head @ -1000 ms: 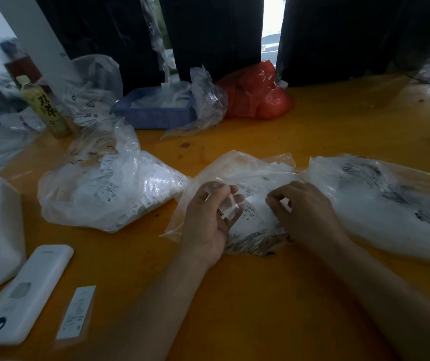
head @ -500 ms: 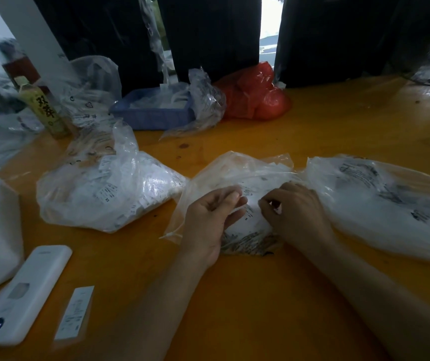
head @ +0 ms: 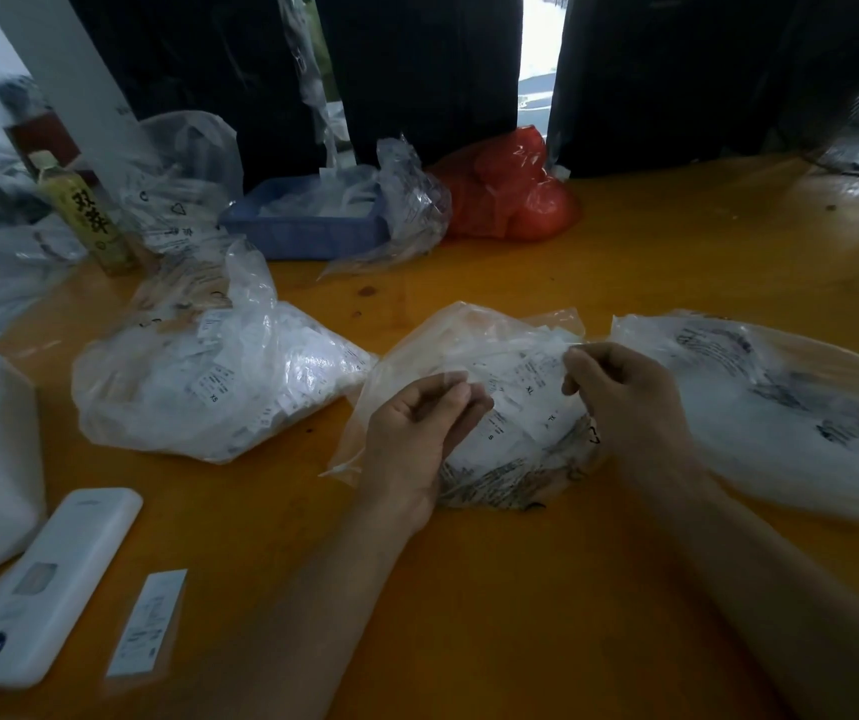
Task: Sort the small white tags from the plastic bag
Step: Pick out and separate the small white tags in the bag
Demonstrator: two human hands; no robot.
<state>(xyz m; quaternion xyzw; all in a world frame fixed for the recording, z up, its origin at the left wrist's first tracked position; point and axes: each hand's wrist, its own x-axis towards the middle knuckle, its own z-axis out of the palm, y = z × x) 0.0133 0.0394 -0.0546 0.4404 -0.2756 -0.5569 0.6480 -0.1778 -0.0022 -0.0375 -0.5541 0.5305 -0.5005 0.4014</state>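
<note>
Left hand (head: pixel 419 433) and right hand (head: pixel 619 392) each pinch the plastic bag (head: pixel 474 345).

Red bag (head: pixel 510 200) beside blue basket (head: pixel 307 233); bottle (head: pixel 86 215) far left; white device (head: pixel 42 589) near edge.

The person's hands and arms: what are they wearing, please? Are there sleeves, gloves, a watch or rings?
The left hand and the right hand are both bare, with no gloves. No ring, watch or bracelet shows on either. Both forearms are uncovered down to the bottom edge of the head view, so no sleeve is visible. The picture is dim, so very small items could be missed.
</note>
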